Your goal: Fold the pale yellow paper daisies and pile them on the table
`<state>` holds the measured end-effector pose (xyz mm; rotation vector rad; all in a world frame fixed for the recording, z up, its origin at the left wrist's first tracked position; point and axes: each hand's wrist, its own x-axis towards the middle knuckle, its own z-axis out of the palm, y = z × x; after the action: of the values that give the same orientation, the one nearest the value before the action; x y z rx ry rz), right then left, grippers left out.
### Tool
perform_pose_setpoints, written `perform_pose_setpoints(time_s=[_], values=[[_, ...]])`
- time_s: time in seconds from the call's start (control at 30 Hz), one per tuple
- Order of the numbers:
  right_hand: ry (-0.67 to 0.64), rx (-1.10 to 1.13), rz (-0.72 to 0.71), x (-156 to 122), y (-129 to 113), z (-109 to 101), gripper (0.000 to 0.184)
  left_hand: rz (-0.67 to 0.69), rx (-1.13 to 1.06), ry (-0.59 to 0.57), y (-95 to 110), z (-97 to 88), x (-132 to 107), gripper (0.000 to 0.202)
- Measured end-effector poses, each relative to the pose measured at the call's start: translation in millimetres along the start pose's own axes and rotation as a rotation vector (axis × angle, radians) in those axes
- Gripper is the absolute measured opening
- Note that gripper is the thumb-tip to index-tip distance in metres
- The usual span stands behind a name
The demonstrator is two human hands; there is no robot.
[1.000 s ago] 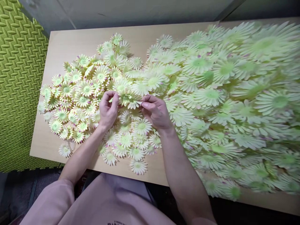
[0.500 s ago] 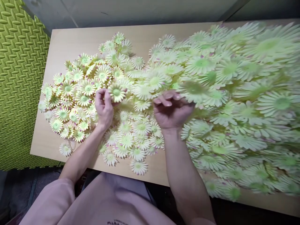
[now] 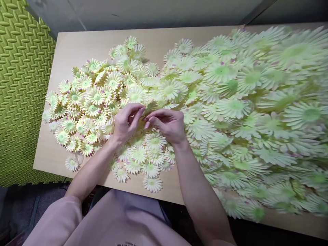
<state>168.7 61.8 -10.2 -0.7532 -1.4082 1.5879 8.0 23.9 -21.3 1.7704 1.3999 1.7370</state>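
Observation:
My left hand [image 3: 127, 122] is closed, its thumb and forefinger pinched at a pale yellow-green artificial daisy head [image 3: 151, 107]. The bloom is tipped on edge and faces away, so only part of its petals shows. From the other side my right hand [image 3: 169, 125] meets it with bent fingers, thumb and fingertips pinched close under the flower. What exactly lies between the fingertips is small and partly hidden. Beneath and around both hands lie many loose flower heads [image 3: 138, 154] with green centres and pink-tipped petals.
The wooden table [image 3: 77, 44] bears a compact heap of flower heads [image 3: 97, 97] on the left and a larger spread [image 3: 235, 105] on the right. A green foam mat [image 3: 23, 95] stands along the left side. A grey wall [image 3: 153, 13] runs behind.
My right hand has swung left from the right-hand spread and closed by my left hand. The left hand has moved slightly right, its flower now tipped away. A blurred flower near the right hand is gone.

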Motion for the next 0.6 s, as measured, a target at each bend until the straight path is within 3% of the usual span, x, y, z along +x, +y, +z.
perform_pose_setpoints(time_s=[0.17, 0.37, 0.6], values=[[0.075, -0.038, 0.016, -0.7, 0.0, 4.4, 0.024, 0.197, 0.011, -0.113, -0.4, -1.4, -0.2, 0.017], [0.095, -0.076, 0.027, -1.0, -2.3, 5.4, 0.018, 0.108, -0.064, -0.152, 2.5, -4.4, -2.8, 0.03], [0.07, -0.029, 0.024, -1.4, 0.3, 3.8, 0.023, 0.223, -0.098, -0.166, -1.1, -3.4, -2.3, 0.039]])
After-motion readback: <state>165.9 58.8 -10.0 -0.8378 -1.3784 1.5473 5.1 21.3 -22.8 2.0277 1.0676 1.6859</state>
